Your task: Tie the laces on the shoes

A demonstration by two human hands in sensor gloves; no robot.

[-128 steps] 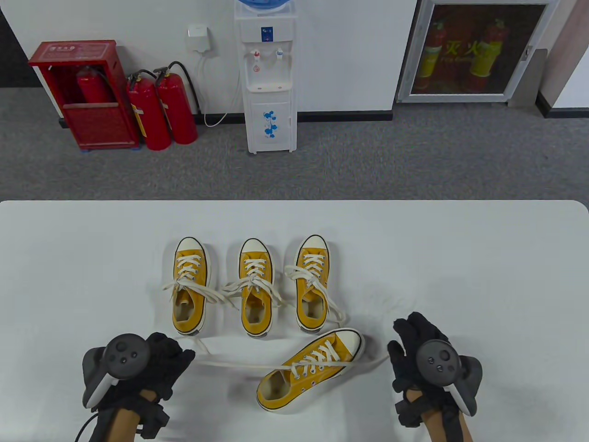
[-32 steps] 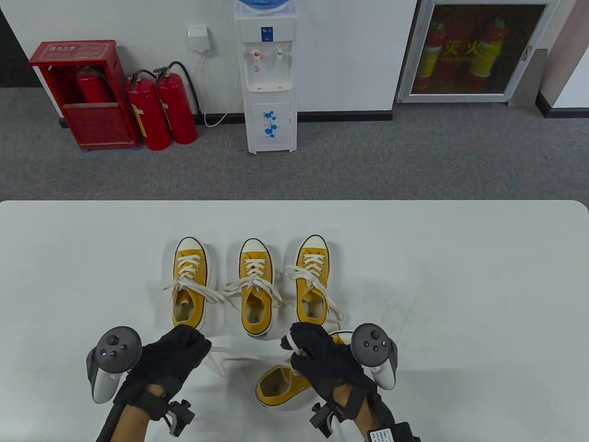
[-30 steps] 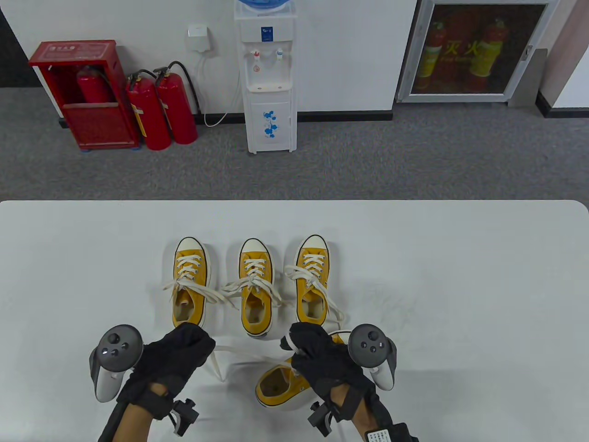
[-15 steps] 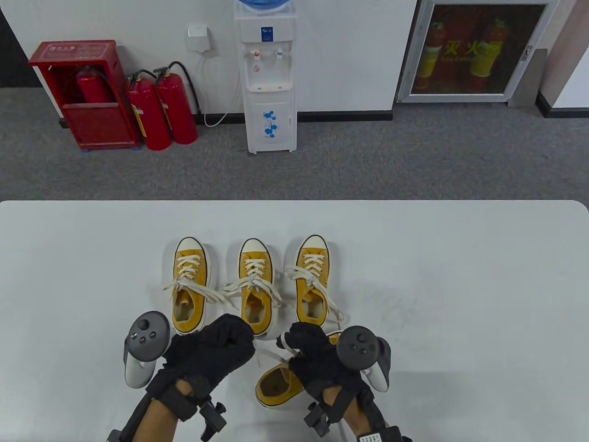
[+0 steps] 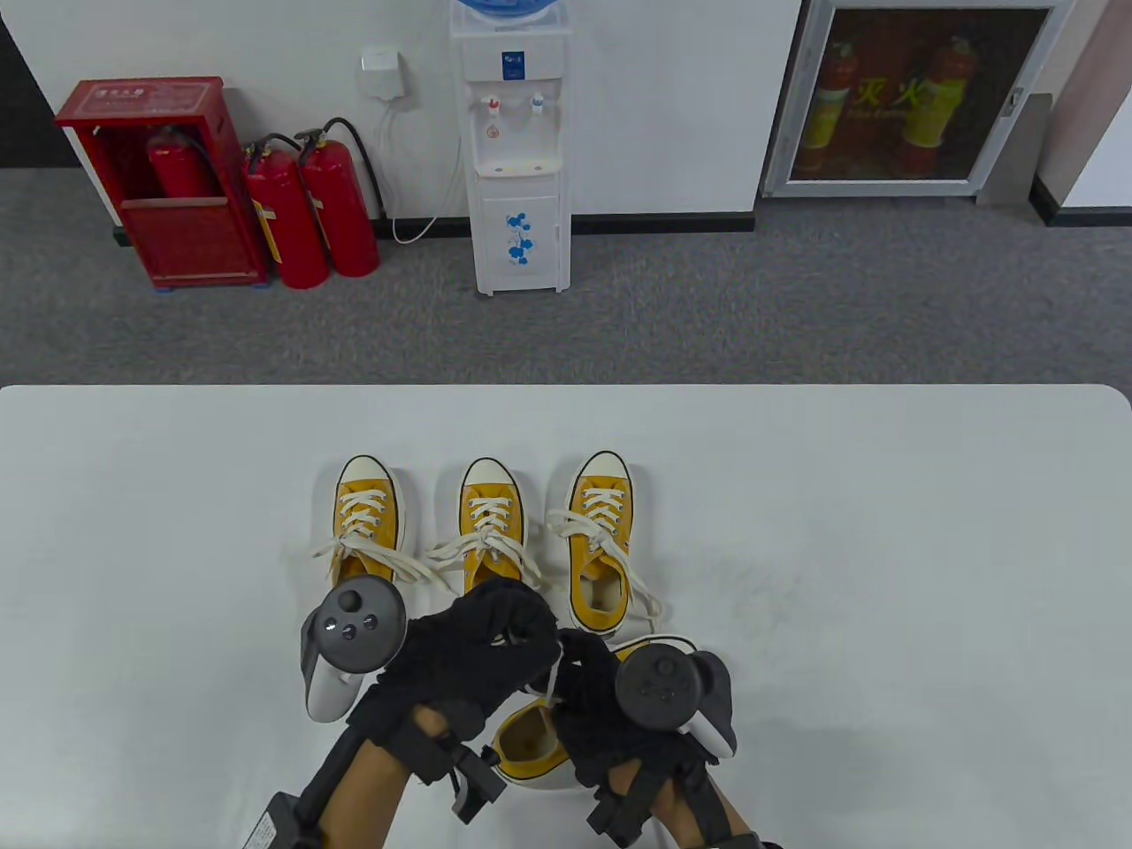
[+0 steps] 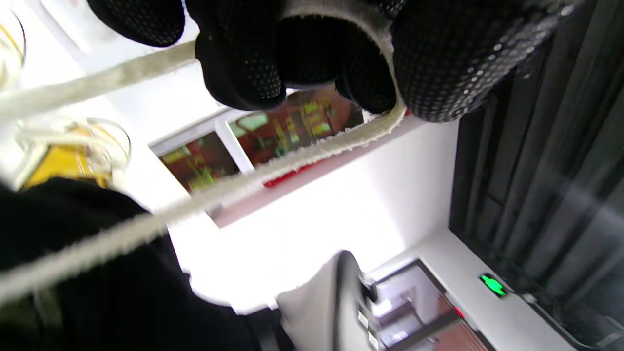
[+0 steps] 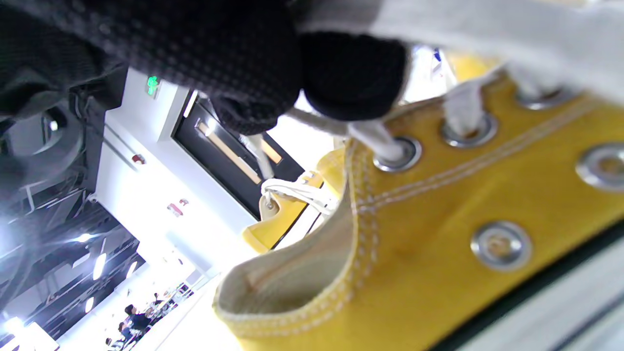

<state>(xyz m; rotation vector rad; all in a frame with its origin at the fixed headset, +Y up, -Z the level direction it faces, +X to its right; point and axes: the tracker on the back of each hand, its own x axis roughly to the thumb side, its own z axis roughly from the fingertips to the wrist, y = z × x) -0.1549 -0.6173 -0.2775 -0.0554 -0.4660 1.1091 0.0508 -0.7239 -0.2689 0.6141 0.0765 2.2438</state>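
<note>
A yellow sneaker (image 5: 529, 738) lies at an angle near the table's front edge, mostly hidden under my hands; it fills the right wrist view (image 7: 438, 234). My left hand (image 5: 482, 641) grips a loop of its white lace (image 6: 312, 146), which wraps around the fingers (image 6: 243, 63). My right hand (image 5: 584, 681) holds the other white lace (image 5: 553, 685) right above the shoe's top eyelet (image 7: 395, 153). The two hands touch over the shoe.
Three more yellow sneakers stand in a row behind my hands: left (image 5: 364, 522), middle (image 5: 489, 517), right (image 5: 601, 539), their white laces loose across the white table (image 5: 884, 548). Beyond the table's far edge is grey carpet.
My left hand has moved right and up with the lace, from the front left to meet my right hand over the shoe. My right hand has shifted slightly left and down.
</note>
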